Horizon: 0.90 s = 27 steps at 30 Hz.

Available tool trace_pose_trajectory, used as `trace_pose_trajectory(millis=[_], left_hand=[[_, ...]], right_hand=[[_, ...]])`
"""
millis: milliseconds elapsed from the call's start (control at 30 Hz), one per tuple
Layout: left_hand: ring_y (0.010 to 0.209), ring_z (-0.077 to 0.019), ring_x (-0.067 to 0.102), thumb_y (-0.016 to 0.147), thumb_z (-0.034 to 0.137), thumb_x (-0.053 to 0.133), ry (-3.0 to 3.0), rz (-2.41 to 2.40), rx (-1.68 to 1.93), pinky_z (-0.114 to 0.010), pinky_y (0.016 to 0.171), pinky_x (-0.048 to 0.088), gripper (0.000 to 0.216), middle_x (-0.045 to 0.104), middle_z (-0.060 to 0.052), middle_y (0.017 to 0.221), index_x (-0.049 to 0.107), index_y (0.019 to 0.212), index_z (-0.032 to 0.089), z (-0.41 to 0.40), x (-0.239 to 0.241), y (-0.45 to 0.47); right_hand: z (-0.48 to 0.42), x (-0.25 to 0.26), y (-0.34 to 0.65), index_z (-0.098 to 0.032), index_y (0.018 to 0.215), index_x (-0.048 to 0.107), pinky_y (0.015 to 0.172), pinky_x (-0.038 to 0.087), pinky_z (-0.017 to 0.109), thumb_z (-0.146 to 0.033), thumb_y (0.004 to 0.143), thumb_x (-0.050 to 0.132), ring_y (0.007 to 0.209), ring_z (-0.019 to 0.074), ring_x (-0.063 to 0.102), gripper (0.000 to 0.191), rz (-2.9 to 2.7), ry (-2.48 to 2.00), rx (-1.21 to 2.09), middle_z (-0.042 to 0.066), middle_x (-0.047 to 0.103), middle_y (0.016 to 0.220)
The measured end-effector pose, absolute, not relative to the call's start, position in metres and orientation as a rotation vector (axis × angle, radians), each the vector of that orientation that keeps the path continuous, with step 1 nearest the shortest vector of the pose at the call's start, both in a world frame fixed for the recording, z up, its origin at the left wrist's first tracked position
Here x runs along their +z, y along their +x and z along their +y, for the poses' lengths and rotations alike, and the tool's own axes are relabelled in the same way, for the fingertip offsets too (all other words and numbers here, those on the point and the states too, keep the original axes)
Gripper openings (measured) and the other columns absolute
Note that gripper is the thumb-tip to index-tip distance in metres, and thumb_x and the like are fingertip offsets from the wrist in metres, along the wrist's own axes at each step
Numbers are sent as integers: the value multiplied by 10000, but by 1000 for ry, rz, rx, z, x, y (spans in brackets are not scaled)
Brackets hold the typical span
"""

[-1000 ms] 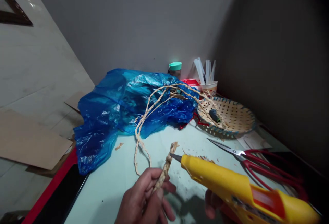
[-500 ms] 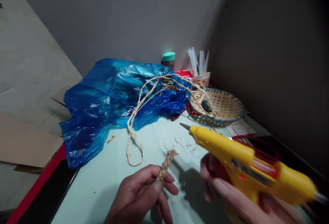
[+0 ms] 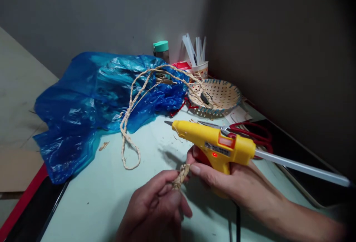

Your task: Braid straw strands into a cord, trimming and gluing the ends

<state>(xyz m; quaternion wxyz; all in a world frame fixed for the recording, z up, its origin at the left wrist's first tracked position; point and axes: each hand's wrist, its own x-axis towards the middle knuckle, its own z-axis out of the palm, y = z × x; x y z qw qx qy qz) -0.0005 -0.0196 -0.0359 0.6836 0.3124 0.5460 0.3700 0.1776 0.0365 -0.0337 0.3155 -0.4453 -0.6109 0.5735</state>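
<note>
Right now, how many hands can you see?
2: the left hand holds the braid; the right hand is around the glue gun, its thumb by the braid's end. No other hand shows.

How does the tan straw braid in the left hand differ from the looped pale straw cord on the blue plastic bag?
The tan straw braid looks thicker than the looped pale straw cord. Only a short stretch of the braid shows; the cord runs in long curves. The left hand pinches the braid, while the cord drapes over the blue plastic bag and onto the pale green table. Both have similar straw tones.
</note>
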Motion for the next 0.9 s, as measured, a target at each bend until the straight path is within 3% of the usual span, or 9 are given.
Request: trace_pose_trajectory(millis=[233,400,600,900], left_hand=[[402,-80,550,722,247,728,722,1403,1057,-183,431,419,116,683,11,610,660,789,181,-19,-26,13],[366,-57,514,728,237,711,851,1616,1107,-151,400,408,55,666,32,552,677,723,195,-24,-28,19],[382,-97,535,734,255,693,1090,1820,1148,-200,429,460,58,677,19,535,743,724,227,-28,-30,19],[376,-76,512,736,256,714,1013,1696,1096,-184,436,439,73,676,35,534,720,670,227,-26,-32,13]], right_hand=[[32,-33,168,-222,804,647,655,476,204,-305,880,594,698,116,608,124,-1684,-1237,1548,-41,651,741],[28,-32,164,-219,749,635,621,498,191,-235,836,592,656,113,623,99,-1703,-1228,1474,-42,646,698],[25,-36,162,-240,668,625,448,464,209,-294,831,610,509,122,563,172,-1776,-1204,1377,-24,584,577],[24,-49,163,-260,802,687,669,582,283,-291,818,638,722,208,684,61,-1721,-1208,1355,22,705,780]])
